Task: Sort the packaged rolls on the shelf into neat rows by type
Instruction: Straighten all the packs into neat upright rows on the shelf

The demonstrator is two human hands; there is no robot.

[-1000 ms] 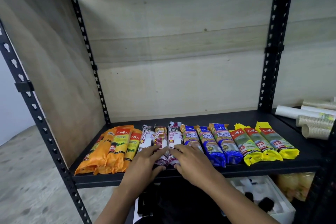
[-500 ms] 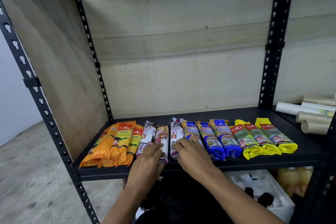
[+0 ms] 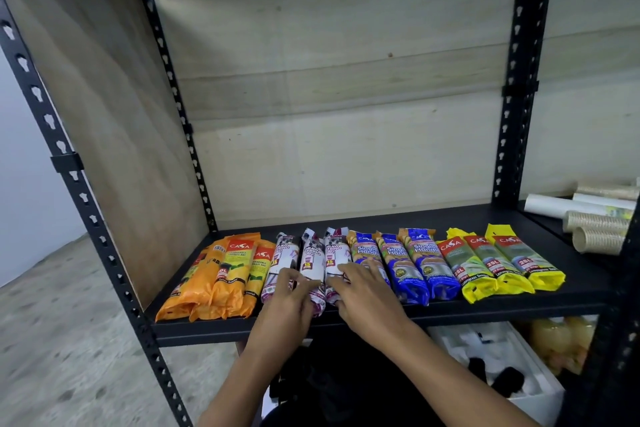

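Observed: a black metal shelf (image 3: 450, 218) carries one row of packaged rolls along its front edge, each pack lying lengthwise from 12 o'clock to 6 o'clock.

Order of the row from the 9 o'clock end to the 3 o'clock end:
- orange packs (image 3: 221, 274), bunched and partly overlapping, with the outermost angled toward 7 o'clock;
- three white drawstring rolls (image 3: 311, 253), side by side;
- three blue packs (image 3: 412, 263), touching one another;
- three yellow packs (image 3: 498, 260), touching one another and leaning slightly toward 5 o'clock.

Each colour sits in its own group, and neighbouring groups are just beside one another.

Left hand (image 3: 287, 302): it reaches in from 6 o'clock and rests on the near ends of the white drawstring rolls. Its fingers (image 3: 289, 274) are bent, with the tips down at the seam between the 9 o'clock roll and the middle roll. Whether they close round a roll cannot be told.

Right hand (image 3: 367, 298): it lies at 3 o'clock of the left hand, close to it. Its fingers (image 3: 346, 269) are extended and slightly apart. They lie flat across the third white roll and the edge of the nearest blue pack, and clamp nothing.

Also present: stacks of paper cups (image 3: 595, 229) lie on their sides on the adjoining shelf at 3 o'clock, well apart from the row. A white foam box (image 3: 533, 388) sits below the shelf at 5 o'clock.
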